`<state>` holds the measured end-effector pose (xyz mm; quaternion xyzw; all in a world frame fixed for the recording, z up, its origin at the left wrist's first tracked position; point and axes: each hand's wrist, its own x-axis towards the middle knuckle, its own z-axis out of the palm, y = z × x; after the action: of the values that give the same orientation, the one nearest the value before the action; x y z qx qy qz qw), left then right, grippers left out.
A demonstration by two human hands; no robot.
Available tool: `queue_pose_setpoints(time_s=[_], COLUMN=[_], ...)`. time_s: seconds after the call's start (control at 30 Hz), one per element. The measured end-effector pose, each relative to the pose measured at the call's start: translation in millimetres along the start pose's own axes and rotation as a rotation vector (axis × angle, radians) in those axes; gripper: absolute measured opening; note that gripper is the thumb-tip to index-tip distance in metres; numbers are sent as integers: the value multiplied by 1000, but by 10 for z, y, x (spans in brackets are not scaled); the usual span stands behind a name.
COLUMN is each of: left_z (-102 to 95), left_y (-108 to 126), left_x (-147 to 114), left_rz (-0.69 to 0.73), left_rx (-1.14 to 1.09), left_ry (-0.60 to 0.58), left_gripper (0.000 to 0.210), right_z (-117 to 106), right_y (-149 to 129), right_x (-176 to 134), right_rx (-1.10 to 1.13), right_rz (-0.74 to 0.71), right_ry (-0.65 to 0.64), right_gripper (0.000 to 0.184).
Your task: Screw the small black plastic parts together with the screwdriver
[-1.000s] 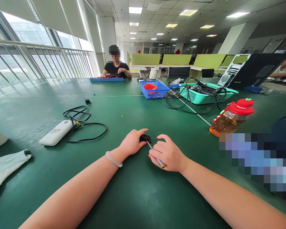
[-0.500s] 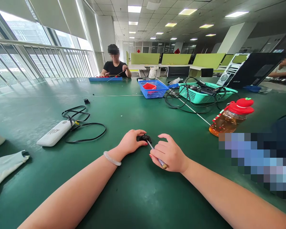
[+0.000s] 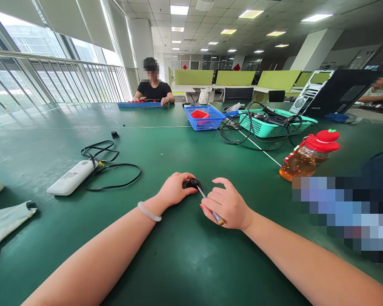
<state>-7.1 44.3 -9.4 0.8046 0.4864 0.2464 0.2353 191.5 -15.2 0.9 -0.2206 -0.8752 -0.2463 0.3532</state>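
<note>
My left hand (image 3: pixel 176 189) rests on the green table (image 3: pixel 185 263), its thumb and fingers closed around a small black part (image 3: pixel 193 184); what kind of part it is I cannot make out. Between the thumb and curled fingers of my right hand (image 3: pixel 227 204) is a thin screwdriver (image 3: pixel 217 218), its handle end pointing down toward me. The metal shaft slants up to the left, and its tip meets the right end of the black part. My right index finger is raised, off the tool.
A white power bank (image 3: pixel 72 177) with a black cord lies left. Right stands a red-lidded bottle (image 3: pixel 306 157). Beyond are a blue basket (image 3: pixel 206 123), a green basket (image 3: pixel 264 128) with cables, and a computer case (image 3: pixel 335 93). A person (image 3: pixel 155 89) sits across the table.
Both my hands, the black part and the screwdriver keep nearly the same pose. Across the table, the person's raised hand has come down to the blue tray.
</note>
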Motion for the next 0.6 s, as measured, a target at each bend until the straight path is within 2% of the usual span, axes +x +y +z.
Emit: queue_pose_setpoints(time_s=[0.43,0.6], left_z=[-11,-18], left_y=[6,14], left_x=[-4,-6], left_rz=[-1,3], left_rx=[11,23], left_ry=[-4,-7], left_gripper=[35,32], right_z=[-5,3], right_y=[7,24], right_x=[-12,-20], right_rx=[35,14], right_rz=[-3,26], right_ry=[34,-4], right_gripper=[18,20])
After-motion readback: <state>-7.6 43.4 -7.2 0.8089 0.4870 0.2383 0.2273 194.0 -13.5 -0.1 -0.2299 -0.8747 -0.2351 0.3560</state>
